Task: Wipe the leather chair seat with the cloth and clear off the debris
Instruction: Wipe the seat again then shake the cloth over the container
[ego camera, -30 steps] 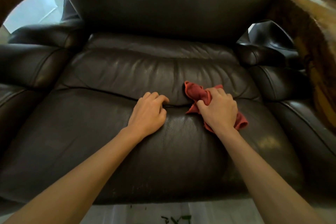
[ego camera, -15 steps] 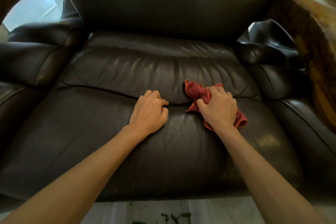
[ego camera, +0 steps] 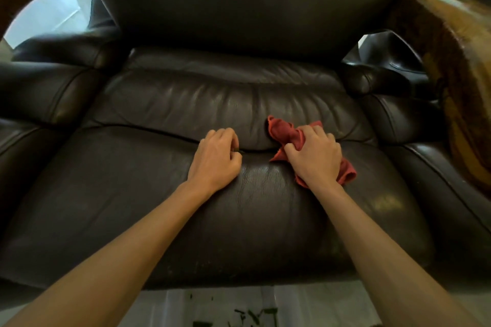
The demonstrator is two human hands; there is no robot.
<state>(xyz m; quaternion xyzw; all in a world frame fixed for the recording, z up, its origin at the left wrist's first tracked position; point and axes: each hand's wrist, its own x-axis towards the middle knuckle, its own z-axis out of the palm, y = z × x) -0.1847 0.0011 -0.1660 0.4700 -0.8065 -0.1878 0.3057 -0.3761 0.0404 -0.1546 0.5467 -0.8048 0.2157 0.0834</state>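
While the left hand (ego camera: 215, 160) is curling its fingers into the seam of the dark brown leather chair seat (ego camera: 127, 194), seemingly to spread the crease or pick at debris, its grip is nearly closed on nothing I can make out. Just right of it, the right hand (ego camera: 314, 159) is pressing a bunched red cloth (ego camera: 283, 131) onto the same seam, its grip clamped around the cloth, likely to wipe along the crease.

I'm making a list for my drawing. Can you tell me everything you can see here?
leather chair: one, dark brown, fills the view
cloth: one, red, bunched on the seat by the crease
green bits: several, dark green, on the pale floor under the seat front
wooden furniture: one, brown, right edge
left hand: one, fingers curled at the seat crease, holding no cloth
right hand: one, gripping the cloth
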